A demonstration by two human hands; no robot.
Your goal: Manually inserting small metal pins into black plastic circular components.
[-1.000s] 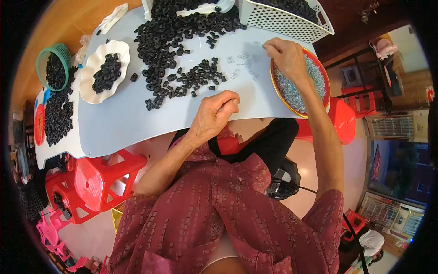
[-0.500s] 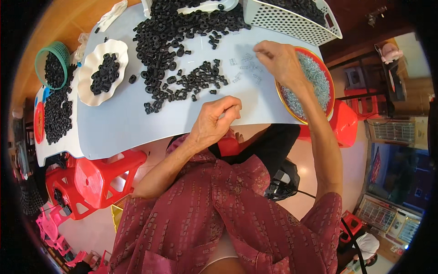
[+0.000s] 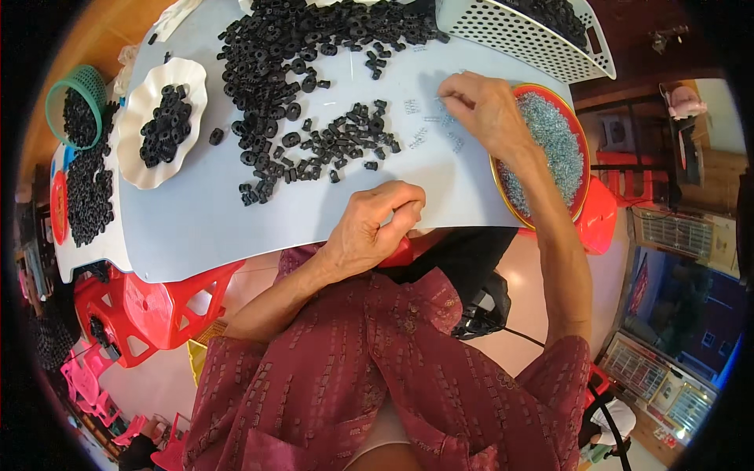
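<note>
My left hand (image 3: 375,225) is closed in a loose fist at the table's near edge, thumb against the curled forefinger. Anything inside it is hidden. My right hand (image 3: 488,116) reaches over the tabletop, its thumb and fingers pinched together; what sits between the tips is too small to make out. Just beside those fingertips lie several small silvery coil springs (image 3: 418,138). Under my right wrist stands a red, gold-rimmed bowl (image 3: 584,153) full of similar springs (image 3: 550,133). Left of the loose springs spreads a group of small black ribbed parts (image 3: 345,141).
A large heap of black parts (image 3: 259,86) covers the table's far middle. To the left are a white scalloped dish (image 3: 133,145) of black parts and a tipped green basket (image 3: 55,118). A white perforated basket (image 3: 518,43) stands at the far right. Red stools (image 3: 161,310) flank the table.
The view has shifted slightly. My left hand stays closed by the table edge. My right hand remains over the loose springs, fingers still pinched, with little movement.
</note>
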